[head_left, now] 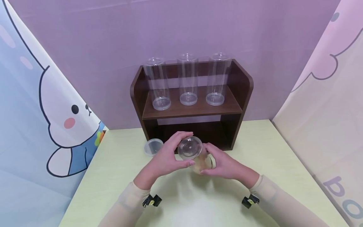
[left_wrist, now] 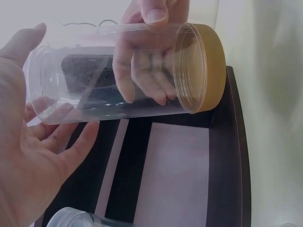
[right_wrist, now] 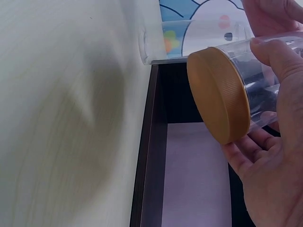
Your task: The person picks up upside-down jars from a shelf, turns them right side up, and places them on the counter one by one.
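Observation:
Both hands hold a clear plastic jar (left_wrist: 109, 85) with a ribbed, mustard-coloured lid (right_wrist: 220, 94) over the table in front of the shelf. The jar lies tilted, its round base (head_left: 190, 147) facing up toward the head camera. My left hand (head_left: 173, 153) grips the base end, thumb on one side and fingers on the other. Near the lid, my right hand (head_left: 224, 161) holds the jar wall between thumb and fingers. The lid sits on the jar's mouth. Through the transparent wall, the left wrist view shows the right fingers (left_wrist: 147, 78), and no contents appear inside.
A dark brown two-tier shelf (head_left: 193, 110) stands against the purple backdrop. Three clear jars (head_left: 161, 85) (head_left: 188, 82) (head_left: 218, 82) are lined up on its upper tier. Another clear jar (head_left: 153, 147) stands on the pale table (head_left: 124, 170) by the shelf's left foot, close to my left hand.

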Action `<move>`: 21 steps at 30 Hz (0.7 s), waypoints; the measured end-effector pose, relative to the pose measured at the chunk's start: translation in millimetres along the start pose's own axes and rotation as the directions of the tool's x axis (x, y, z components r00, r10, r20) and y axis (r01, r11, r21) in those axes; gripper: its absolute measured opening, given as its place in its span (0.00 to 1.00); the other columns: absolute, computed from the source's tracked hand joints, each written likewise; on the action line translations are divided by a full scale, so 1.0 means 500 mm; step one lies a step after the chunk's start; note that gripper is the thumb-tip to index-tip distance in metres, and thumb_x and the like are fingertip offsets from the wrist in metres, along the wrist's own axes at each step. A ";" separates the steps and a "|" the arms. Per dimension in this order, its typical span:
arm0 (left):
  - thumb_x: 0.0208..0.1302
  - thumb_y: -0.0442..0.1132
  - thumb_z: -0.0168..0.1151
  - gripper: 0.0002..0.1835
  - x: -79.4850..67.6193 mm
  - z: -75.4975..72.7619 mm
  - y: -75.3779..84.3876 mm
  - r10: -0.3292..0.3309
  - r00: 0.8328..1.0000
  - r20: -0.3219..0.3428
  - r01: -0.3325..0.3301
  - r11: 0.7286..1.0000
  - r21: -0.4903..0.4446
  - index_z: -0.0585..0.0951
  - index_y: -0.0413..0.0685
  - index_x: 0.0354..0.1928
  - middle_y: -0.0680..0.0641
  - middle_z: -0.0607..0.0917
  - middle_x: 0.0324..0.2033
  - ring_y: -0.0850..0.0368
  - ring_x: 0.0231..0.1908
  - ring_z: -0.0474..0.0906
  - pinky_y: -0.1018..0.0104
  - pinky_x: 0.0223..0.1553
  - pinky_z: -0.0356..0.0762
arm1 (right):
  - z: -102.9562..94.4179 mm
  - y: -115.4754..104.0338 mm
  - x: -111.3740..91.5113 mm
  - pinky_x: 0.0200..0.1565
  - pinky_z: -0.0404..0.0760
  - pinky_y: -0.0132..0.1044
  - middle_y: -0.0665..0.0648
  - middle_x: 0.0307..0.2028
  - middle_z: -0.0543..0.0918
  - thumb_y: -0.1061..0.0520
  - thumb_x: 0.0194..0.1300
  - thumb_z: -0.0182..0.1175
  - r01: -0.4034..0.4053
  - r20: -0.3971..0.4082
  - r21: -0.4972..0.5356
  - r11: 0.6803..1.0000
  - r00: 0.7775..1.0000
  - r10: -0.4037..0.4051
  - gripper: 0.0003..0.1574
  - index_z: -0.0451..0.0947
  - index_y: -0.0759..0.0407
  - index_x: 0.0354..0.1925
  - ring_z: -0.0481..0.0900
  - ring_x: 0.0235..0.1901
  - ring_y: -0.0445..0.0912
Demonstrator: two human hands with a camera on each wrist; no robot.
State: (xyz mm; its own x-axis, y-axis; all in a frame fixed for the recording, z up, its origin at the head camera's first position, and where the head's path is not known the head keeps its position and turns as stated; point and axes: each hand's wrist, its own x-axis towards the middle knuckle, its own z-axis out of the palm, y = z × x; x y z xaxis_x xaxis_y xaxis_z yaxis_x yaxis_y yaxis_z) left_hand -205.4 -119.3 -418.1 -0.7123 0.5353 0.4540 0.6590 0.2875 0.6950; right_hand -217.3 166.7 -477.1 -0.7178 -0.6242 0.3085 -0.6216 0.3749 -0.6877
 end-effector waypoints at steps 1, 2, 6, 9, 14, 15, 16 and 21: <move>0.59 0.48 0.87 0.48 0.000 0.000 0.000 0.003 1.000 0.001 -0.003 1.000 0.008 0.73 0.60 0.80 0.56 0.77 0.71 0.56 0.69 0.76 0.50 0.70 0.79 | 0.000 0.001 0.000 0.67 0.81 0.50 0.42 0.63 0.79 0.49 0.58 0.87 0.000 0.001 0.000 1.000 1.000 0.000 0.55 0.70 0.43 0.77 0.79 0.62 0.44; 0.60 0.48 0.86 0.48 -0.001 -0.001 0.000 0.005 1.000 0.002 -0.005 1.000 0.018 0.73 0.61 0.80 0.56 0.77 0.71 0.56 0.69 0.76 0.50 0.70 0.78 | 0.000 0.001 0.000 0.67 0.81 0.51 0.42 0.63 0.79 0.49 0.58 0.87 0.003 0.002 -0.002 1.000 1.000 -0.003 0.54 0.70 0.43 0.76 0.79 0.62 0.44; 0.61 0.49 0.86 0.47 -0.004 -0.004 -0.001 0.014 1.000 0.011 -0.015 0.998 0.058 0.73 0.62 0.81 0.55 0.76 0.70 0.56 0.68 0.76 0.49 0.69 0.79 | -0.005 -0.001 -0.001 0.66 0.82 0.51 0.43 0.63 0.78 0.47 0.59 0.86 0.018 0.005 -0.021 1.000 1.000 -0.018 0.55 0.70 0.43 0.77 0.78 0.61 0.43; 0.61 0.50 0.85 0.47 -0.008 -0.009 -0.002 0.003 1.000 0.022 -0.005 0.996 0.085 0.73 0.64 0.81 0.55 0.75 0.69 0.56 0.67 0.75 0.50 0.68 0.80 | -0.011 -0.002 -0.003 0.65 0.82 0.49 0.45 0.64 0.78 0.46 0.59 0.86 0.032 0.002 -0.038 0.999 0.999 -0.032 0.56 0.69 0.44 0.79 0.77 0.62 0.43; 0.63 0.50 0.84 0.47 -0.013 -0.018 0.002 -0.025 0.998 0.051 0.021 0.997 0.076 0.71 0.66 0.82 0.56 0.73 0.69 0.57 0.66 0.75 0.54 0.67 0.81 | -0.020 0.000 -0.005 0.63 0.82 0.45 0.46 0.66 0.76 0.48 0.59 0.85 0.063 -0.009 -0.055 0.997 0.998 -0.063 0.55 0.69 0.44 0.79 0.75 0.62 0.43; 0.63 0.50 0.84 0.47 -0.014 -0.019 0.003 -0.029 0.998 0.058 0.026 0.997 0.067 0.71 0.66 0.82 0.56 0.73 0.69 0.58 0.66 0.75 0.55 0.67 0.81 | -0.022 0.000 -0.005 0.61 0.82 0.44 0.45 0.66 0.75 0.48 0.59 0.85 0.070 -0.010 -0.060 0.996 0.997 -0.070 0.55 0.69 0.44 0.79 0.75 0.62 0.43; 0.63 0.49 0.84 0.47 -0.015 -0.021 0.004 -0.032 0.997 0.066 0.028 0.998 0.059 0.71 0.66 0.82 0.56 0.73 0.69 0.58 0.66 0.75 0.56 0.67 0.81 | -0.024 0.001 -0.006 0.60 0.83 0.43 0.45 0.65 0.75 0.48 0.59 0.85 0.076 -0.009 -0.062 0.995 0.997 -0.077 0.55 0.70 0.44 0.79 0.74 0.62 0.43; 0.63 0.45 0.84 0.48 -0.022 -0.032 0.006 -0.037 0.994 0.100 0.035 0.999 0.019 0.70 0.65 0.82 0.55 0.71 0.69 0.57 0.67 0.75 0.59 0.67 0.82 | -0.037 -0.003 -0.004 0.55 0.85 0.41 0.45 0.65 0.75 0.52 0.57 0.86 0.111 0.000 -0.083 0.990 0.994 -0.111 0.58 0.69 0.45 0.80 0.73 0.62 0.44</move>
State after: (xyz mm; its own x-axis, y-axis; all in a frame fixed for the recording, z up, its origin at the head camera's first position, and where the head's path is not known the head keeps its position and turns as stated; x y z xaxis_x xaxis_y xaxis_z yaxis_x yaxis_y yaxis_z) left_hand -199.6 -136.8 -412.2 -0.7085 0.6008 0.3704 0.6383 0.3214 0.6995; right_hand -220.7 180.2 -464.6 -0.6442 -0.6620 0.3830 -0.7213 0.3593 -0.5922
